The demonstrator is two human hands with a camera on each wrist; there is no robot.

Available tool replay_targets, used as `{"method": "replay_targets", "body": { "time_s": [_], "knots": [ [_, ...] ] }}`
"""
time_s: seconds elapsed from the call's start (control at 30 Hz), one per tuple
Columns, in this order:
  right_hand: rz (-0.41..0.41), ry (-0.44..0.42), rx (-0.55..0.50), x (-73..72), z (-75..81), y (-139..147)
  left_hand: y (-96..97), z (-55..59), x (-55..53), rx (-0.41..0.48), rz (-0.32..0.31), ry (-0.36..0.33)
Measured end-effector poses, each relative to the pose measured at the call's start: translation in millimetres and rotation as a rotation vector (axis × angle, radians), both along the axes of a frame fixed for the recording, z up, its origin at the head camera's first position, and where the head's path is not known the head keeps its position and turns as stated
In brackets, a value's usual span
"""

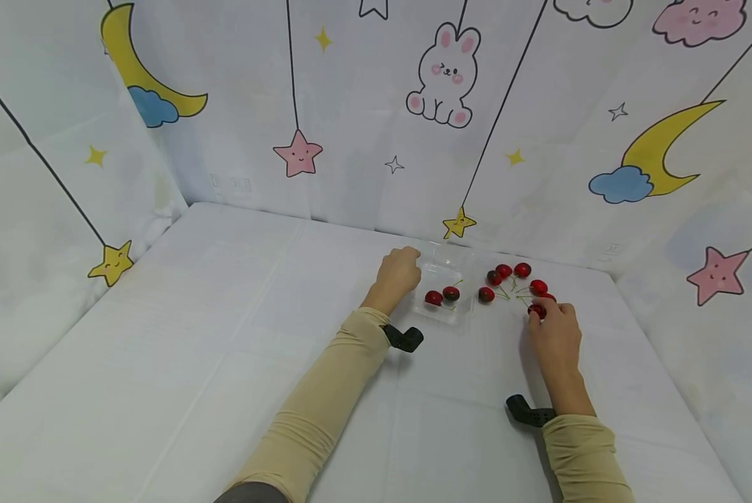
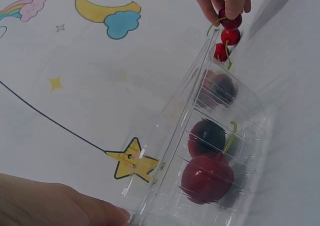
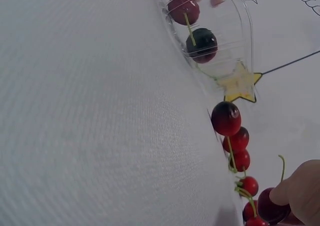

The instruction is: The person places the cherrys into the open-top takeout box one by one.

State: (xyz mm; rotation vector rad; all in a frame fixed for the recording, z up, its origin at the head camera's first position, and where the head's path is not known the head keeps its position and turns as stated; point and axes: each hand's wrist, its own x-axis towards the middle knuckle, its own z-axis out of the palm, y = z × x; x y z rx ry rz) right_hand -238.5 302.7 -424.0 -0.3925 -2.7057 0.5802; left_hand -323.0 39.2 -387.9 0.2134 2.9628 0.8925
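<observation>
My left hand [image 1: 399, 272] grips the left rim of a clear plastic container [image 1: 441, 318]; in the left wrist view its thumb [image 2: 107, 212] lies against that rim. Two dark red cherries [image 1: 433, 298] sit inside the container toward its near side, one with a green stem showing. To the right, my right hand [image 1: 556, 337] pinches a dark cherry [image 3: 272, 206] between thumb and fingers, its stem pointing up in the right wrist view. Several loose cherries [image 1: 486, 295] with green stems form a rough ring on the table between the container and the right hand.
A white cloth covers the table [image 1: 181, 335]. Just behind the container and cherries rises a white backdrop [image 1: 350, 91] printed with stars, moons and a rabbit. Black wrist mounts [image 1: 406, 339] stick out from both forearms.
</observation>
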Motion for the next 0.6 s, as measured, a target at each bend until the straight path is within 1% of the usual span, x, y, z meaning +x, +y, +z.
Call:
{"method": "replay_targets", "body": {
  "time_s": [0.4,0.6],
  "knots": [
    [-0.008,0.010,-0.024,0.1,2.9,-2.5,0.1,0.0,-0.2,-0.002,-0.004,-0.003],
    [-0.019,-0.024,-0.035,-1.5,3.0,-2.9,0.1,0.3,-0.1,0.000,-0.004,-0.007]
  ]
}}
